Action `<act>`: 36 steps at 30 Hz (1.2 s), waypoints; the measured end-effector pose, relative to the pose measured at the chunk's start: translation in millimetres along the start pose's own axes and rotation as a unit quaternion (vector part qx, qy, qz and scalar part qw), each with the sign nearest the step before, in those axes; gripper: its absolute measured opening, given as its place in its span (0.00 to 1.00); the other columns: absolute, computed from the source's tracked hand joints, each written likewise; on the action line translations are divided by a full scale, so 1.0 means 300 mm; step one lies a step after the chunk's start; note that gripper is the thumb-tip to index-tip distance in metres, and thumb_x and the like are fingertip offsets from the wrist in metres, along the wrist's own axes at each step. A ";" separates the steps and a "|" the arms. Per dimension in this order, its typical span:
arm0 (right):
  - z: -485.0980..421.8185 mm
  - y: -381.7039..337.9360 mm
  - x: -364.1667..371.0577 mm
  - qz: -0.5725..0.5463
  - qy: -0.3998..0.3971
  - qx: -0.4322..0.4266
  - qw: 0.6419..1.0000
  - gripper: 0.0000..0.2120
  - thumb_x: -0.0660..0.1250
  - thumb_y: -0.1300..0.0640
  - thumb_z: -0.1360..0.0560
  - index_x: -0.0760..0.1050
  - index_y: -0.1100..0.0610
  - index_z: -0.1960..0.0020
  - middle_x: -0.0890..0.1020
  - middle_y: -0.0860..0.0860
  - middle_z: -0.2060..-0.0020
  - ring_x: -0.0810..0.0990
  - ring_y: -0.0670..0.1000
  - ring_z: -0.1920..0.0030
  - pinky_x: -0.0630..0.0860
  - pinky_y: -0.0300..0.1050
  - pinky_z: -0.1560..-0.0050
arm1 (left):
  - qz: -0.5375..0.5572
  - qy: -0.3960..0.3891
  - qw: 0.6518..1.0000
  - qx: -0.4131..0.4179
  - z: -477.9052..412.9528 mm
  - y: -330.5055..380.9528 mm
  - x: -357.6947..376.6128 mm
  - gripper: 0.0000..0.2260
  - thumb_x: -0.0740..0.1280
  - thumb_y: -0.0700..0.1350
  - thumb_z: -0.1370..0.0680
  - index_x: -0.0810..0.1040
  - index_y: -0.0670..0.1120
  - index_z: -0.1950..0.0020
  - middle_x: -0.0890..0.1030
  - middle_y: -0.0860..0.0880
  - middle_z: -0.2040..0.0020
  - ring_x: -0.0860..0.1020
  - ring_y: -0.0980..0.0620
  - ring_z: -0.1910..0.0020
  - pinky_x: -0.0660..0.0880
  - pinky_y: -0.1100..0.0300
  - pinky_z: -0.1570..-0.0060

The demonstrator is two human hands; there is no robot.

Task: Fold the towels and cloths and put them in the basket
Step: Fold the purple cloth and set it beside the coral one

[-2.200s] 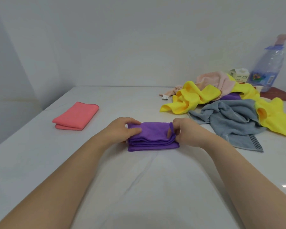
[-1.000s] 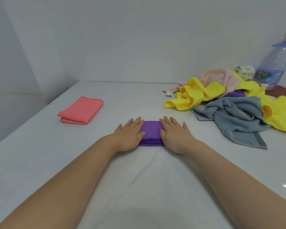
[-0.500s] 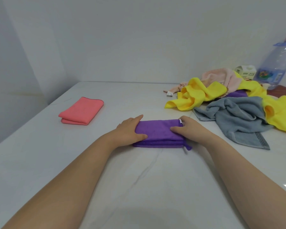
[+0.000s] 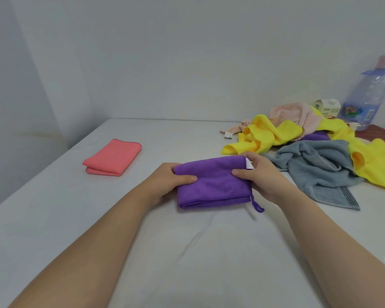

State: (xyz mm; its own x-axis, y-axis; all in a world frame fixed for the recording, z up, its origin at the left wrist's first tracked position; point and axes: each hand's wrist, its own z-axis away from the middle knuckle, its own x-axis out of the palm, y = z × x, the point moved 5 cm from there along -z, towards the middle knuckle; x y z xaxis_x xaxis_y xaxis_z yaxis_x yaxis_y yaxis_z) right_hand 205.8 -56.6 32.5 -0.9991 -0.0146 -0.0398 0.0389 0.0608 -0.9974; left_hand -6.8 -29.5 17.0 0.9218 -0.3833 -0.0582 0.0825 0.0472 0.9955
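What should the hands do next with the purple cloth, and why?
Probably carry the purple cloth left beside the folded pink cloth: it looks fully folded, and left hand and right hand grip its ends, ready to lift.

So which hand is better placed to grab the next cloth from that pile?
Probably the right hand: the crumpled grey towel lies just beside it. The left hand would have to cross over the purple cloth that both hands hold.
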 end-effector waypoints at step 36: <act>-0.514 0.136 0.611 0.010 0.019 0.140 0.990 0.08 0.59 0.68 0.29 0.72 0.60 0.51 0.76 0.57 0.57 0.75 0.55 0.57 0.71 0.48 0.56 | -0.512 0.261 0.811 -0.108 -0.089 -0.101 -0.555 0.21 0.44 0.47 0.17 0.55 0.53 0.23 0.49 0.52 0.21 0.43 0.44 0.23 0.41 0.42 0.27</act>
State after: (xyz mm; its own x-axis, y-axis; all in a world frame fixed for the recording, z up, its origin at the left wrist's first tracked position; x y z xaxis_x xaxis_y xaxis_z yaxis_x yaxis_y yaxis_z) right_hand 21.8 97.2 -6.3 -0.9978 0.0227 -0.0620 0.0556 -0.2176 -0.9745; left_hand -152.5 57.6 -5.5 0.3574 0.1162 -0.9267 0.9191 0.1325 0.3711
